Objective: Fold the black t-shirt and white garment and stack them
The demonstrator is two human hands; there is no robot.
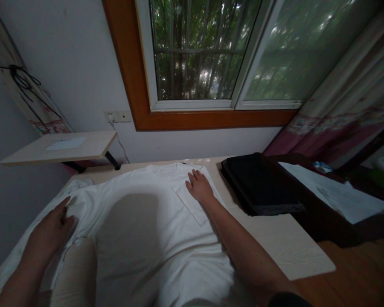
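A white T-shirt (137, 221) lies spread over the table, its neckline toward the window and its lower part hanging toward me. On the right, a folded-in part of the shirt makes a straight diagonal edge. My right hand (199, 186) rests flat on that fold near the shoulder, fingers stretched out. At the left sleeve side, my left hand (53, 228) is over the rumpled cloth, with thumb and forefinger apart. Its other fingers are partly hidden, and I cannot tell whether it touches the fabric.
A stack of folded black cloth (259, 183) sits right of the shirt on the pale table (284, 243). A small raised shelf (92, 145) holding a paper stands at the back left. Farther right, white sheets (333, 192) lie on a dark surface. The window wall bounds the back.
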